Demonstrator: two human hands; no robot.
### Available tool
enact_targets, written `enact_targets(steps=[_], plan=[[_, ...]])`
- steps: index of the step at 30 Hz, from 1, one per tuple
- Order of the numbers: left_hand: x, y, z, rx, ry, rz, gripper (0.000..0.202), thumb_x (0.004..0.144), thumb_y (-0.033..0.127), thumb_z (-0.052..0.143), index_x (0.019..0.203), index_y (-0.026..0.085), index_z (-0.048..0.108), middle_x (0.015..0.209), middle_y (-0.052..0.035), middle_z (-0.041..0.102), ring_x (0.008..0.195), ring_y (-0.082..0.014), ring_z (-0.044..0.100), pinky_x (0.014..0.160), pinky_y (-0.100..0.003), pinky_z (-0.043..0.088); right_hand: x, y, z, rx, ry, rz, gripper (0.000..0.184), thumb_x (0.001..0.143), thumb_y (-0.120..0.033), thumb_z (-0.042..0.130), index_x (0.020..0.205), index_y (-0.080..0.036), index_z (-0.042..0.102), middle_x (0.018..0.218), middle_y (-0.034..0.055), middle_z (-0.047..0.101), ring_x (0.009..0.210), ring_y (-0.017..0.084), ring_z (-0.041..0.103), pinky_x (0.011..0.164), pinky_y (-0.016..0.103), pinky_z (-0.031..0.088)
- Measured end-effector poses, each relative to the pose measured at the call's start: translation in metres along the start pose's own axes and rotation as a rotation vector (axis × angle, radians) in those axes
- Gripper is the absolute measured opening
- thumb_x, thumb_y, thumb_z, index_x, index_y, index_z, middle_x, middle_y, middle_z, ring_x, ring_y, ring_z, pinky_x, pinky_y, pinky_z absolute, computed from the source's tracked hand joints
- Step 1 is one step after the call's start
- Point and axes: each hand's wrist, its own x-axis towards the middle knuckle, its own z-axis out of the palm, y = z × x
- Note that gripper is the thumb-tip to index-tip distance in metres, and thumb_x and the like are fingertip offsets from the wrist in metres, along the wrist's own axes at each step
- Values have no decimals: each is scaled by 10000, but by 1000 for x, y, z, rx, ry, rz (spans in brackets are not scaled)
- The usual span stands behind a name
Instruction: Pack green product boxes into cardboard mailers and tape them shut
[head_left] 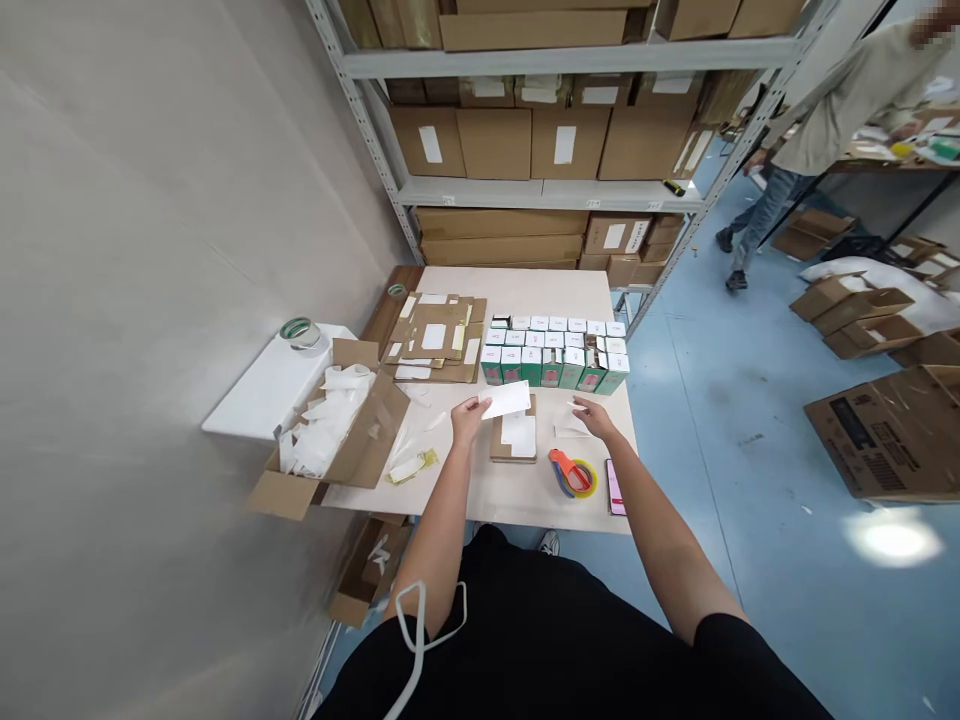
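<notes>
The left hand (466, 420) is closing thumb and fingers on the left end of a white sheet (507, 400), which is hovering over the far part of a flat cardboard parcel (496, 442) on the worktop (502, 500); the sheet is looking light, thin and bendable, probably creasing easily rather than breaking; its edges and corners are seemingly offering the best hold; the right hand (595, 418) is curling partway, its fingertips meeting a small paper slip (571, 427), though whether they are gripping it I cannot tell.
</notes>
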Motion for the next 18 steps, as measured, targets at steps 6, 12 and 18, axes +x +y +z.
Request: enact_targets(steps=[6, 12, 18], plan=[[-29, -15, 4, -147, 3, -110, 511, 509, 438, 970, 871, 149, 754, 848, -59, 758, 708, -141, 636, 647, -257, 460, -25, -36, 52, 67, 96, 17, 465, 812, -476, 749, 1198, -216, 751, 1209, 141, 762, 971, 267, 719, 901, 430, 568], [-51, -23, 13, -115, -101, -174, 475, 513, 420, 965, 829, 148, 737, 762, -41, 745, 674, -156, 658, 662, -272, 510, -60, -95, 117, 345, -33, -97, 382, 845, -602, 652, 897, -225, 681, 889, 52, 765, 867, 228, 694, 821, 361, 547], [-61, -6, -4, 32, -300, -159, 429, 582, 422, 948, 878, 138, 821, 778, -67, 776, 760, -218, 707, 729, -312, 537, -74, -126, 111, 221, -6, -153, 284, 867, -518, 609, 774, -250, 604, 707, 4, 668, 696, 194, 611, 723, 332, 508]])
